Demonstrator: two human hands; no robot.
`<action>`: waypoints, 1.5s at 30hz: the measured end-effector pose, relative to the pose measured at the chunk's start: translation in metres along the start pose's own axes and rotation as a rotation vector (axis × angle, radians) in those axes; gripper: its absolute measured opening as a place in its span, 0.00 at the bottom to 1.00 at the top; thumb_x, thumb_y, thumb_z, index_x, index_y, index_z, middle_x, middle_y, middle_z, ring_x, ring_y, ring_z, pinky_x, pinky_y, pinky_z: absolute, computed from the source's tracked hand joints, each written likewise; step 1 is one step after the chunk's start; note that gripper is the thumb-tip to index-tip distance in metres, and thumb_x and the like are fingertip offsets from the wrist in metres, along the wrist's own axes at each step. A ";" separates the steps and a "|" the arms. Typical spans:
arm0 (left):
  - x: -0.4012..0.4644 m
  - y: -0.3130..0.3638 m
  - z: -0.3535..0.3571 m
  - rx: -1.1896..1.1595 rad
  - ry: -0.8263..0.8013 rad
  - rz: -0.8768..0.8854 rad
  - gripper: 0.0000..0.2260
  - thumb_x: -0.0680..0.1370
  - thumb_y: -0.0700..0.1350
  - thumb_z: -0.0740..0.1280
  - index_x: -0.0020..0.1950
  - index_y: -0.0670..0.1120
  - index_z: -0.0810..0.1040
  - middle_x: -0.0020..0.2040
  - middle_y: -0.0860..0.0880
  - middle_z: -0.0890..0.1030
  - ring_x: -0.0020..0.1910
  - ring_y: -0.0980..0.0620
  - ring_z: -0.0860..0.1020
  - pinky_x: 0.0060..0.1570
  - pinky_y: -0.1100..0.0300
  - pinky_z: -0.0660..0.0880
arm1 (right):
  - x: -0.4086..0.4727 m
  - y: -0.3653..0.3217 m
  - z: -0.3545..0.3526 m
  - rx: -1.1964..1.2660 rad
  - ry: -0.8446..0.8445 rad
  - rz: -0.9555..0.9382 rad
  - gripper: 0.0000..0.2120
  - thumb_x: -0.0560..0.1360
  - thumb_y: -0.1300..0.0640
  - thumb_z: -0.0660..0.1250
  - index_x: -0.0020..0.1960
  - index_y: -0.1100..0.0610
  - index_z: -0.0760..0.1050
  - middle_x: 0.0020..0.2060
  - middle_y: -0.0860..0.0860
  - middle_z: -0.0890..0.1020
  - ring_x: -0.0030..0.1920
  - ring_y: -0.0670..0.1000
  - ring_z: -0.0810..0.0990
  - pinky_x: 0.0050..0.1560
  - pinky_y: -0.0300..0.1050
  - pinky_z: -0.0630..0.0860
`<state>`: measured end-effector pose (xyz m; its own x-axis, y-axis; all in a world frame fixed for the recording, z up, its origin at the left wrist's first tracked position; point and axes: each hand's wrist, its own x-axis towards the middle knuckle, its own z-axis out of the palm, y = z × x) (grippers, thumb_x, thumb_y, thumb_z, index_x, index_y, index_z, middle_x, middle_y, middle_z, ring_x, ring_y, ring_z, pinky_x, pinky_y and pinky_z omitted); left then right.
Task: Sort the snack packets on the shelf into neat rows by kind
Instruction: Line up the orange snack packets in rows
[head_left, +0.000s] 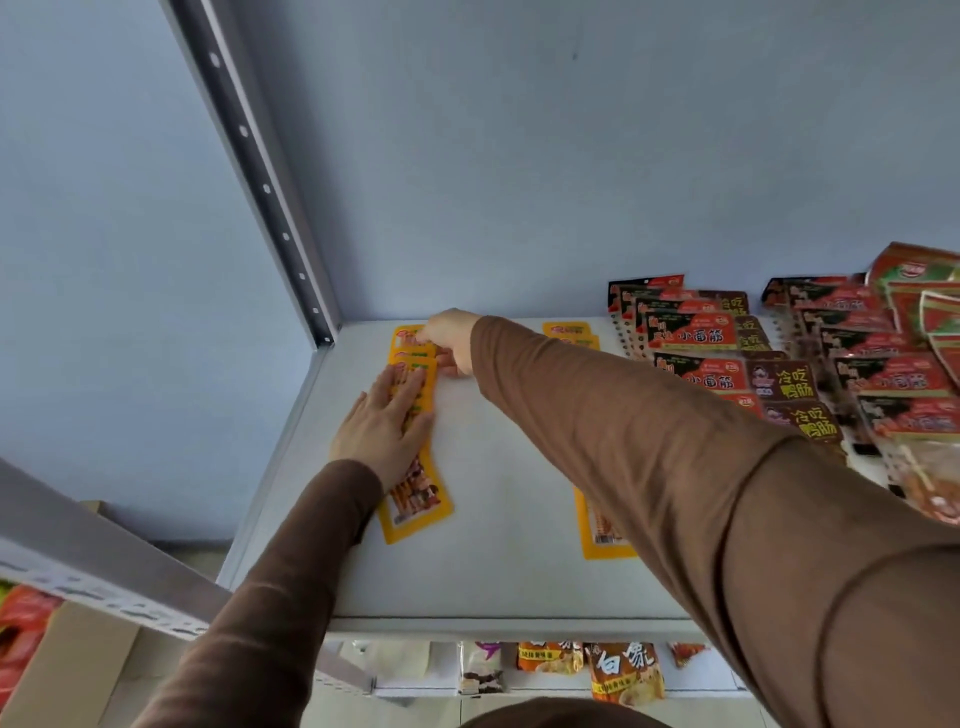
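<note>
Left hand (382, 434) lies flat, fingers straight and together, pressing on the near packets of a column of yellow snack packets (415, 499) at the left end of the white shelf (498, 519). Right hand (451, 339) reaches across to the column's far end, fingers curled and pinching the top edge of the rearmost yellow packet (408, 335). A second yellow column (602, 535) lies mid-shelf, partly under the right sleeve; red-and-black packets (691, 332) overlap in rows to the right.

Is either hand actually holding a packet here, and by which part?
Right hand grips the rearmost yellow snack packet at its top edge; left hand only presses flat on the row.
</note>
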<state>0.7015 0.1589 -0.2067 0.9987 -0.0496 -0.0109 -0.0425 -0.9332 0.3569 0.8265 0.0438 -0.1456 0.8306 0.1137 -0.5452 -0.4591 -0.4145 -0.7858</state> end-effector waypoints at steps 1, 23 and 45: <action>0.000 0.006 0.001 -0.010 -0.001 0.009 0.27 0.83 0.61 0.53 0.81 0.61 0.50 0.83 0.50 0.49 0.80 0.47 0.55 0.79 0.54 0.50 | 0.001 0.001 -0.005 -0.024 0.004 -0.017 0.10 0.81 0.60 0.63 0.41 0.57 0.70 0.39 0.54 0.75 0.34 0.50 0.72 0.42 0.45 0.72; 0.033 0.076 0.025 -0.046 -0.218 0.216 0.32 0.79 0.69 0.56 0.80 0.66 0.47 0.83 0.50 0.43 0.82 0.49 0.46 0.77 0.50 0.39 | 0.019 0.030 -0.134 -0.530 0.046 -0.275 0.15 0.79 0.57 0.69 0.65 0.57 0.74 0.49 0.50 0.80 0.47 0.50 0.81 0.41 0.41 0.75; 0.023 0.074 0.048 0.017 -0.003 0.111 0.33 0.76 0.73 0.44 0.79 0.66 0.48 0.82 0.50 0.55 0.82 0.47 0.49 0.78 0.44 0.39 | 0.029 0.038 -0.141 -0.593 0.024 -0.288 0.16 0.76 0.63 0.69 0.62 0.57 0.73 0.47 0.52 0.77 0.42 0.48 0.77 0.35 0.40 0.69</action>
<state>0.7199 0.0714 -0.2251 0.9877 -0.1544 0.0251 -0.1537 -0.9277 0.3403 0.8770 -0.0958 -0.1505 0.9042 0.2767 -0.3254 0.0281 -0.7987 -0.6011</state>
